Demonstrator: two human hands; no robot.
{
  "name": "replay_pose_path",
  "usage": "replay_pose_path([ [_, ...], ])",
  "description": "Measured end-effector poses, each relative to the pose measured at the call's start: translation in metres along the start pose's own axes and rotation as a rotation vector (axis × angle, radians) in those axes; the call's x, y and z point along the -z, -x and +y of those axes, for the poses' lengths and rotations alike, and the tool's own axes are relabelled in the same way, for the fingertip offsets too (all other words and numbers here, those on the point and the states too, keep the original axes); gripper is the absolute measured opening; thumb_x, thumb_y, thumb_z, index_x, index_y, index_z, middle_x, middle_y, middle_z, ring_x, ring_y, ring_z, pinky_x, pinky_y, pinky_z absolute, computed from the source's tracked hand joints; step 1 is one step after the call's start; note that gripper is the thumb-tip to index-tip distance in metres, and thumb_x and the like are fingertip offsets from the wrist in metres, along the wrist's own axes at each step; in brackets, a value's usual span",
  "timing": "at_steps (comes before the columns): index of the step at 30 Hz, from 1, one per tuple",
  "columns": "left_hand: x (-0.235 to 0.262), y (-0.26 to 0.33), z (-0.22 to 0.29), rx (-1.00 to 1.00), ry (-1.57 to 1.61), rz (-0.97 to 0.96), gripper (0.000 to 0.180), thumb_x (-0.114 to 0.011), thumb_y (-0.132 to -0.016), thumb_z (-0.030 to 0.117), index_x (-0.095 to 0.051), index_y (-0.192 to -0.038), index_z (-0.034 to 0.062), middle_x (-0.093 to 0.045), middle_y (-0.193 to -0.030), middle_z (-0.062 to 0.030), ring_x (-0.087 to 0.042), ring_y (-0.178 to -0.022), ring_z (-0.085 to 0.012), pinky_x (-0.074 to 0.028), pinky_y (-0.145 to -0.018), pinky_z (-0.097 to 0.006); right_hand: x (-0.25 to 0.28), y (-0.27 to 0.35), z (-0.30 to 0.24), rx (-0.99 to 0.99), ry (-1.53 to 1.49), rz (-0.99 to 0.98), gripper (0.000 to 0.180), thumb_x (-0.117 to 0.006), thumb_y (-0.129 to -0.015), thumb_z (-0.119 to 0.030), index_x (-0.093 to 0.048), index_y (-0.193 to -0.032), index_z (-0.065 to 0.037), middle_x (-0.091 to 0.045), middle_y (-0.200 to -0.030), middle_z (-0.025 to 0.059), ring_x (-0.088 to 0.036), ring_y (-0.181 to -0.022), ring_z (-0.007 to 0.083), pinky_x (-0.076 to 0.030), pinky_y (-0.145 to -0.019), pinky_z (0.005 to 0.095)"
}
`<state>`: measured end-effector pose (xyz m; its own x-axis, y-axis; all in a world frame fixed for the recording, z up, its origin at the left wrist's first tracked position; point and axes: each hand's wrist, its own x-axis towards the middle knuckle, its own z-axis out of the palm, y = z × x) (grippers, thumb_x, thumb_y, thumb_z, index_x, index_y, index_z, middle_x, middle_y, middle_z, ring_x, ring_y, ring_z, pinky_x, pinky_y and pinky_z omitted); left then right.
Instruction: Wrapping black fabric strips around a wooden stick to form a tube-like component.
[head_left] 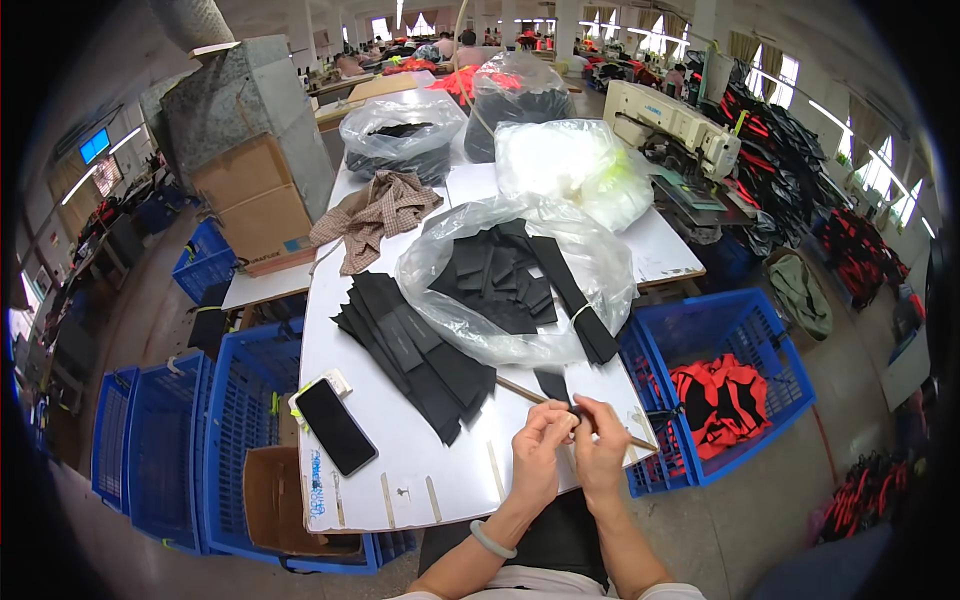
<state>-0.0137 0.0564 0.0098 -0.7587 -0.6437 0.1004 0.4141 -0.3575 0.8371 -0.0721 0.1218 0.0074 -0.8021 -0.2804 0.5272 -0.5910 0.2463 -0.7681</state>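
Close to the table's front edge, my left hand and my right hand meet with fingertips pinched together. Between them is a small black fabric piece, partly hidden by my fingers. A thin brown stick lies on the white table and passes behind my hands. To the left, black fabric strips are fanned out in a stack. Beyond my hands, an open clear plastic bag holds folded black pieces. A tied bundle of black strips lies across its right side.
A black phone rests at the table's left. Farther back are a checked brown cloth, a white bag and a sewing machine. Blue crates stand at the left; another blue crate holds red-and-black pieces.
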Motion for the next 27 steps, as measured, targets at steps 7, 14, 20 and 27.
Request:
replay_pose_path([
  [7,-0.002,-0.012,0.025,-0.293,-0.394,0.024,0.02,-0.067,-0.079,0.003,-0.062,-0.098,-0.0009,-0.054,-0.098,-0.0089,-0.054,-0.082,-0.0125,-0.044,-0.062,-0.021,0.008,0.004,0.005,-0.208,-0.198,0.101,0.019,-0.056,-0.08,0.006,-0.06,-0.098,0.002,-0.065,-0.082,0.0121,-0.062,-0.068,0.0163,-0.048,-0.06,0.0275],
  [14,0.019,-0.002,0.017,-0.185,-0.4,-0.047,0.024,-0.06,-0.083,-0.004,-0.061,-0.107,-0.0028,-0.058,-0.095,-0.0065,-0.056,-0.073,-0.0089,-0.046,-0.062,-0.019,0.015,-0.008,-0.027,0.174,-0.036,-0.039,0.023,-0.061,-0.076,0.009,-0.059,-0.097,0.003,-0.063,-0.083,0.0134,-0.063,-0.067,0.0213,-0.05,-0.06,0.0287],
  [20,0.003,-0.005,0.006,-0.114,-0.108,0.078,0.012,-0.053,-0.088,-0.001,-0.06,-0.095,-0.0071,-0.059,-0.098,-0.0086,-0.058,-0.082,-0.0124,-0.048,-0.075,-0.024,0.0,-0.003,-0.023,0.092,-0.055,0.075,0.027,-0.06,-0.077,0.009,-0.057,-0.104,0.004,-0.062,-0.085,0.0154,-0.063,-0.07,0.0224,-0.05,-0.061,0.0295],
  [27,0.009,-0.012,-0.003,0.188,0.188,0.028,0.017,-0.049,-0.09,0.004,-0.055,-0.104,-0.0037,-0.058,-0.101,-0.0063,-0.053,-0.091,-0.0113,-0.043,-0.078,-0.026,-0.007,-0.005,-0.008,0.069,-0.105,0.104,0.038,-0.056,-0.082,0.007,-0.047,-0.119,0.003,-0.061,-0.093,0.0115,-0.056,-0.072,0.0121,-0.047,-0.064,0.0244],
])
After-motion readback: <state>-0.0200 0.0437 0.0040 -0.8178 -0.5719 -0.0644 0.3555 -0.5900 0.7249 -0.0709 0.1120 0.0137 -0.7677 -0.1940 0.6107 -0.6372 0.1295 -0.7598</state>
